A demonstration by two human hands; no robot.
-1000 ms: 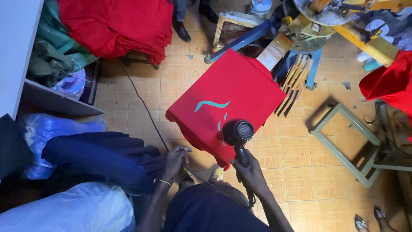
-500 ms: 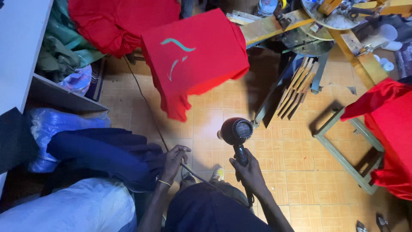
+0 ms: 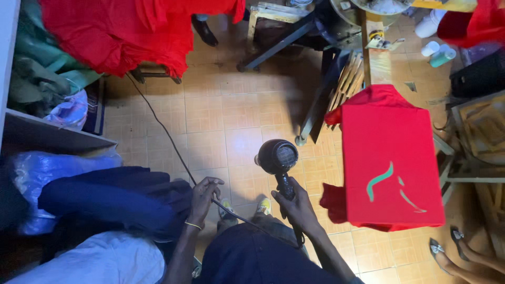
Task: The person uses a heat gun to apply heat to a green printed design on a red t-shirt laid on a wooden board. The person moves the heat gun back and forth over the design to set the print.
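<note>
The right hand is clenching the black handle of a hair dryer, whose round grille is facing up toward the camera, away from any cloth. The left hand is curling loosely, fingers half closed around the thin black cord that is trailing across the tiled floor. Judging by this, drying is pausing between pieces; the nozzle would need aiming at fabric again. To the right, well apart from the dryer, a red shirt on a board with a pale green print is hanging in view. More red cloth is lying at upper left.
</note>
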